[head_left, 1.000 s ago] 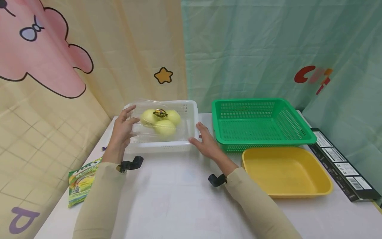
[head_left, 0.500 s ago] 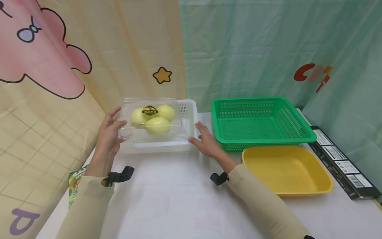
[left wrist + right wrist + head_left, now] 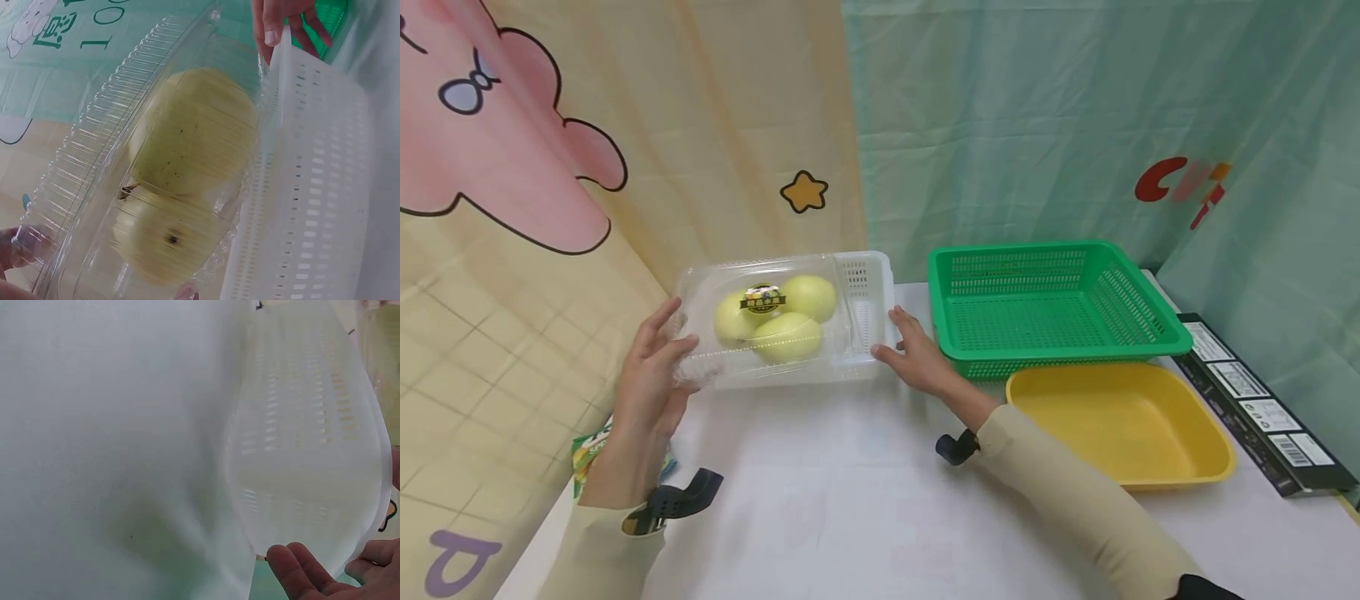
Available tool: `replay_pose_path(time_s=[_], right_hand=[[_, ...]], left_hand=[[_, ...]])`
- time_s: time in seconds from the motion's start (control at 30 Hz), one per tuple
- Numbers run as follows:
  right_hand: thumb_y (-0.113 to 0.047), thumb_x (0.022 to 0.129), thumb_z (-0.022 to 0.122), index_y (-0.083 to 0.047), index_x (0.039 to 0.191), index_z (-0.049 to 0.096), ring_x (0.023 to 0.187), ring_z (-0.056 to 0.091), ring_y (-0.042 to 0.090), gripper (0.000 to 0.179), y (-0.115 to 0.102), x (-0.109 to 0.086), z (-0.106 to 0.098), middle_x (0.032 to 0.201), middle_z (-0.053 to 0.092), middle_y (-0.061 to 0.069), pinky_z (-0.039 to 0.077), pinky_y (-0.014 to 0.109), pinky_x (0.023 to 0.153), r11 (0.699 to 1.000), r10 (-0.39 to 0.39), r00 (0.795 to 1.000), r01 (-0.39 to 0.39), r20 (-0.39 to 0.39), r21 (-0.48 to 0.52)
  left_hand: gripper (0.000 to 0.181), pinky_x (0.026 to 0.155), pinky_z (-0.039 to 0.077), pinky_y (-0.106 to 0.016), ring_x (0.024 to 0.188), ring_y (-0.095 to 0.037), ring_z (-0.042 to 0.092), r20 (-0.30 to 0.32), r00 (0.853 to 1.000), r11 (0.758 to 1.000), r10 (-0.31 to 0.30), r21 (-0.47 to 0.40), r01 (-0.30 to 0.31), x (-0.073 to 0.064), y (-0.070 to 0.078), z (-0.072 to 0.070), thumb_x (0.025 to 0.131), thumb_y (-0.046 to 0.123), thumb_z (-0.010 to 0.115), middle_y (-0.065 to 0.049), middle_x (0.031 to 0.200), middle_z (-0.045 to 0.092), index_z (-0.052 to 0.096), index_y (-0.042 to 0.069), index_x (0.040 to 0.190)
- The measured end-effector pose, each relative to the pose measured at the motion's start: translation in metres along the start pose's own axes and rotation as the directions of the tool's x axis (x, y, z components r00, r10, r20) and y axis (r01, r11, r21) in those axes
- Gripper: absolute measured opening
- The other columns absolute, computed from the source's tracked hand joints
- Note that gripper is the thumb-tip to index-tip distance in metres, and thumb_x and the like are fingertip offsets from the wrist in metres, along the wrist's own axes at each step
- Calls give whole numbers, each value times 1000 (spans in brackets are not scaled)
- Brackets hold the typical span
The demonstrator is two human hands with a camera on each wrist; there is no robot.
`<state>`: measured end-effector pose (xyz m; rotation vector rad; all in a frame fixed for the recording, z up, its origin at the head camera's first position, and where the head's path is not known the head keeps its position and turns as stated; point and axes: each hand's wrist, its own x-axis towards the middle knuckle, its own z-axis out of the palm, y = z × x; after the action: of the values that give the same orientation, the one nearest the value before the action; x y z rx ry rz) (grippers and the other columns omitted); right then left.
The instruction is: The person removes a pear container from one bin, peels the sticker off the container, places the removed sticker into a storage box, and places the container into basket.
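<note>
My left hand (image 3: 651, 367) grips the left end of a clear plastic clamshell box (image 3: 703, 300), thumb on the near side and fingers around the end. Inside lie three pale yellow pears (image 3: 786, 337) under a black-and-gold label (image 3: 762, 299). The box hangs, slightly tilted, over a white perforated basket (image 3: 874, 287) and covers most of it. In the left wrist view, a pear (image 3: 194, 131) presses near the clear wall. At the basket's right end, my right hand (image 3: 917, 354) holds the rim, with its fingertips (image 3: 284, 559) against the white wall.
A green perforated basket (image 3: 1060, 354) stands at the back right. In front of it is a yellow tray (image 3: 1120, 483). A long black box (image 3: 1262, 408) lies along the right edge. Behind my left wrist, a green packet (image 3: 583, 462) is partly hidden. Curtains hang behind the table.
My left hand has drawn the box of pears left and towards me, and the box has turned slightly. My right hand stays at the white basket's end.
</note>
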<state>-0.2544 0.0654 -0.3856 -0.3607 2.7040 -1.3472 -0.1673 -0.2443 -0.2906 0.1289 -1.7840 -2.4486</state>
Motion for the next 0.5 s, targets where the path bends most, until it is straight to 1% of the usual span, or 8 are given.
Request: replay_pose_path(time_s=[0.1,0.27,0.37,0.5], right_hand=[[-44,92,55,-20,152,15,123,51,31,77,2,0,0,160,10,-1,51,45,92,1000,-14,1000,14,0,-6],[-44,93,54,-20,152,14,123,52,32,76,7,-1,-1,160,9,-1,52,44,91,999,-39,999,39,-2,-11],[-44,93,54,-20,152,14,122,52,32,76,8,-1,-1,160,9,0,52,44,91,998,-56,998,56,1,-16],[-44,93,54,-19,152,14,121,53,33,76,8,0,-1,161,9,1,52,44,92,997,-79,997,79,5,-18]], left_hand=[[62,71,57,-32,117,-11,45,15,1000,1000,4,-12,-3,-9,-5,-2,94,6,54,2,157,14,31,30,146],[62,73,57,-30,118,-10,43,38,999,999,16,29,-17,-24,-16,-4,95,6,52,-2,153,19,29,27,148],[60,76,56,-30,119,-9,45,64,998,1000,17,20,-18,-35,-24,-8,96,5,49,0,151,22,27,25,148],[59,81,56,-28,121,-8,48,92,996,1000,15,-24,-12,-50,-36,-16,97,3,45,4,147,27,26,24,148]])
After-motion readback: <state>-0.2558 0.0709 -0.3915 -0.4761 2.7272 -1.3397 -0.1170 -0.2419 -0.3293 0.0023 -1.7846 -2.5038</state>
